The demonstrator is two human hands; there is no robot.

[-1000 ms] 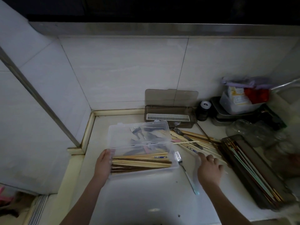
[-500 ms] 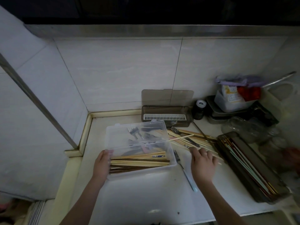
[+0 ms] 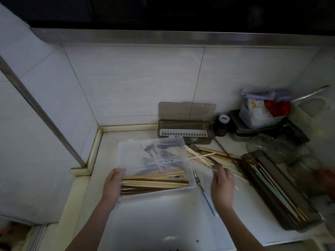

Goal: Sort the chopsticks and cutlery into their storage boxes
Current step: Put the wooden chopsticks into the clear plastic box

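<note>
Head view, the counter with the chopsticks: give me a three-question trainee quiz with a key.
1. True or false: the left hand holds the end of the clear box.
2. Where does the blue-handled fork lie? A in the clear box; B on the counter between the clear box and the right hand; C in the dark tray.
3. Fill in: the loose chopsticks lie between the clear box and the dark ____.

Key: 1 true; 2 B; 3 tray.

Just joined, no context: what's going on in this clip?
A person is sorting chopsticks and cutlery on a kitchen counter. The left hand holds the end of a clear plastic box with chopsticks and forks in it. The right hand reaches into the loose chopsticks; its grip is unclear. A dark tray of chopsticks sits to the right.
</note>
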